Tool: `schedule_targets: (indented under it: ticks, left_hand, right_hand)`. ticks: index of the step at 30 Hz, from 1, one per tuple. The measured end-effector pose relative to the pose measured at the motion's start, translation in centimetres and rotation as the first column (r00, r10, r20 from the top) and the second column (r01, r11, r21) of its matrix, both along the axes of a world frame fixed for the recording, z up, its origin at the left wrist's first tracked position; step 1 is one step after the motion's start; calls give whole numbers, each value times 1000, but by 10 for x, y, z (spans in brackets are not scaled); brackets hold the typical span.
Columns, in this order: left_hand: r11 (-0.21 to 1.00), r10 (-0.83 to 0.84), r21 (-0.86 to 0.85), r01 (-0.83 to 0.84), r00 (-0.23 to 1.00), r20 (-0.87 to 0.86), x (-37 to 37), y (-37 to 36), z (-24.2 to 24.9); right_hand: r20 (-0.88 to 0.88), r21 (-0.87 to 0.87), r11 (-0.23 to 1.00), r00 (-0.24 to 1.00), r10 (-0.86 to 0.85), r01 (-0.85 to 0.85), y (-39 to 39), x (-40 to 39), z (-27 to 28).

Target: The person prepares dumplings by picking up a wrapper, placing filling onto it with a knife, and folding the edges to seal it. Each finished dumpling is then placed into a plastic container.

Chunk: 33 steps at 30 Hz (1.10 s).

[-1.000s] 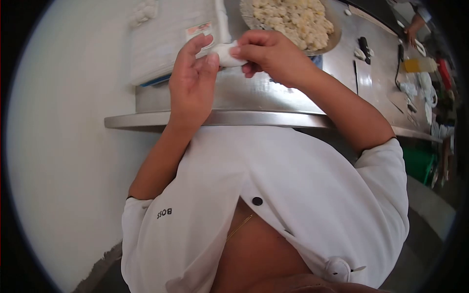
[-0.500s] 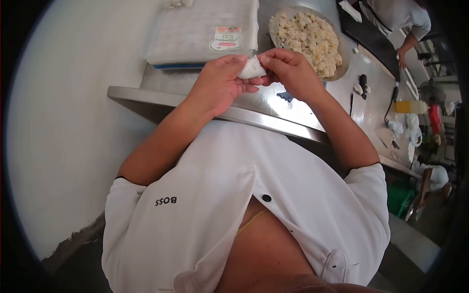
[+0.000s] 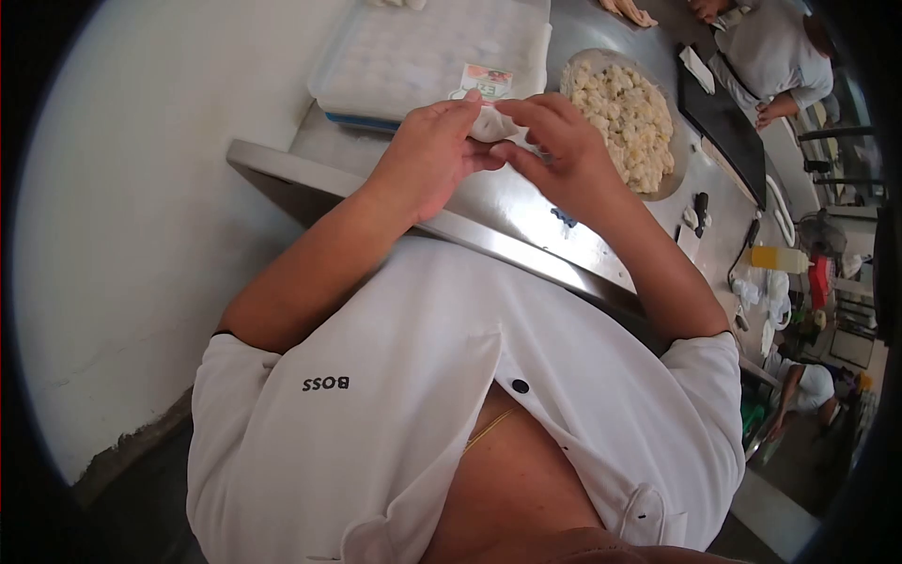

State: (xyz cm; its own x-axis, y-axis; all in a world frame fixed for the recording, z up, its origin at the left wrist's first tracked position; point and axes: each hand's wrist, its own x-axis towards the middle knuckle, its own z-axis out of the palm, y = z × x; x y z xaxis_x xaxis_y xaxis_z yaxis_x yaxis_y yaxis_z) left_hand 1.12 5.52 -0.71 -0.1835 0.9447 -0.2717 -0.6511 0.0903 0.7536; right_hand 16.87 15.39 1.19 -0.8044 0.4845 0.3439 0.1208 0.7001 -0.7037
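A small white piece, perhaps dough point(image 3: 490, 126), sits between my hands above the steel table. My left hand point(image 3: 432, 150) is wrapped round its left side, thumb on top. Beside its right edge is my right hand point(image 3: 561, 146), thumb and fingers apart; whether a fingertip touches the piece is unclear. Just behind my hands lies a tray point(image 3: 413, 56) covered in whitish film, with a coloured label on it. A round bowl of pale, chunky filling point(image 3: 622, 127) stands to the right of my right hand.
On the steel table point(image 3: 498, 202) are a dark blue scrap point(image 3: 564, 217), a black-handled knife point(image 3: 693, 226) and a black board point(image 3: 723, 122). A yellow bottle point(image 3: 780, 259) stands farther right. One person point(image 3: 770, 56) is beyond the board, another point(image 3: 808, 387) at the far right.
My right hand's fingers have spread from their pinch on the white piece. The view has shifted, so the tray and bowl appear farther right and lower.
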Motion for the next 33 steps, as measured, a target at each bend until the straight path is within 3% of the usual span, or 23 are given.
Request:
schedule_targets:
  ticks: [2, 4, 6, 7, 8, 9, 11, 12, 14, 16, 18, 19, 21, 24, 27, 31, 33]
  left_hand:
    - [1000, -2, -4, 2, 999, -33, -7, -2, 9]
    - [999, 22, -32, -25, 997, -77, -21, -2, 12]
    - [996, 49, -62, -57, 992, -120, -35, -3, 11]
    - [987, 138, -45, -155, 956, -260, -40, -3, 8]
    - [969, 220, -16, -246, 893, -392, -45, -2, 4]
    - [968, 223, -14, -249, 892, -392, -50, -2, -2]
    - [981, 81, -80, -177, 749, -658, -58, -2, -18]
    - [981, 81, -81, -177, 750, -656, -58, -1, -24]
    - [974, 194, 109, -200, 473, -860, -53, 0, -32]
    - [970, 206, 120, -211, 457, -865, -54, 1, -25]
    - [989, 27, -44, -140, 462, -886, -57, 1, -21]
    - [989, 21, -52, -142, 469, -883, -58, 0, -20]
    - [997, 8, -38, -74, 543, -840, -58, -1, -19]
    - [998, -16, -47, -45, 532, -846, -61, -1, -18]
    - [999, -12, -39, -35, 565, -825, -61, -1, -20]
    - [999, -39, -42, 7, 533, -845, -61, -1, -16]
    - [999, -14, -29, -19, 540, -841, -59, -1, -18]
  right_hand:
    - [129, 220, 975, 992, 13, -42, 3, -14, -2]
    - [117, 178, 984, 993, 10, -31, 16, -30, -6]
    - [56, -89, 996, 998, -18, 23, 32, -51, -7]
    - [68, -267, 963, 998, -21, 38, 42, -63, -5]
    - [67, -265, 964, 998, -15, 32, 57, -78, -6]
    - [115, -305, 950, 993, -34, 68, 76, -93, -9]
    - [175, -331, 933, 981, -82, 137, 112, -124, -19]
    - [184, -320, 932, 976, -113, 168, 130, -141, -27]
    - [228, -229, 948, 959, -170, 223, 172, -178, -52]
    - [268, -133, 953, 936, -230, 272, 191, -201, -62]
    - [199, 41, 932, 912, -360, 359, 198, -219, -72]
    - [209, 37, 933, 911, -356, 357, 207, -230, -80]
    - [215, 205, 900, 879, -426, 386, 215, -246, -90]
    - [192, 62, 873, 852, -486, 484, 213, -260, -94]
    - [214, 168, 882, 857, -469, 441, 209, -267, -97]
    - [98, 134, 861, 858, -504, 491, 205, -275, -106]
    - [195, 93, 884, 862, -468, 458, 205, -271, -101]
